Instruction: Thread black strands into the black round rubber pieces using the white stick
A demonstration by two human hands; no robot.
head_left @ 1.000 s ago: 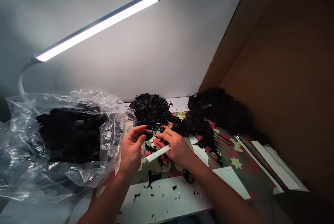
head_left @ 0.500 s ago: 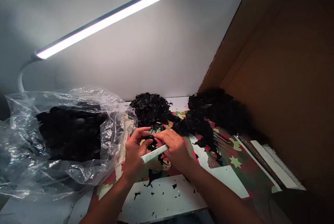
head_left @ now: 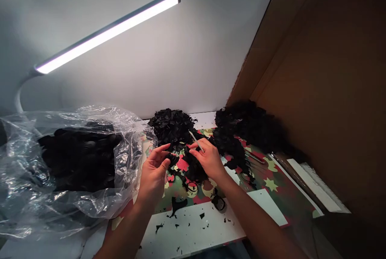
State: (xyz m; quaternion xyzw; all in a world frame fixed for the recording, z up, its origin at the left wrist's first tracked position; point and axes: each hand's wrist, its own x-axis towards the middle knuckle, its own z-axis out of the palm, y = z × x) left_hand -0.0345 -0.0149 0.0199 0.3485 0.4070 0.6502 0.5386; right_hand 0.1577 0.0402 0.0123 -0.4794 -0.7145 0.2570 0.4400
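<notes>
My left hand (head_left: 154,170) has its thumb and fingers curved around a small black piece (head_left: 172,159), partly hidden by the fingertips. In my right hand (head_left: 209,161) is a slim white stick-like tool (head_left: 196,141), sticking up and to the left past the fingers; its working end cannot be made out. Between and below the hands lie black scraps (head_left: 196,170), some of them ring-shaped cut-outs. A larger curved black scrap (head_left: 178,206) rests nearer to me on the patterned sheet's edge.
At left, a clear plastic bag (head_left: 129,170) holds many black pieces (head_left: 78,158). Heaps of black shreds stand at the back (head_left: 171,126) and right (head_left: 256,128). A metal tool (head_left: 255,156) lies by the right heap. A lamp (head_left: 108,31) hangs above; cardboard (head_left: 313,78) walls the right.
My hands have moved apart. The white tool has swung round in my right hand, from pointing down-left to pointing up and away. A black ring-shaped scrap now shows beside my right forearm.
</notes>
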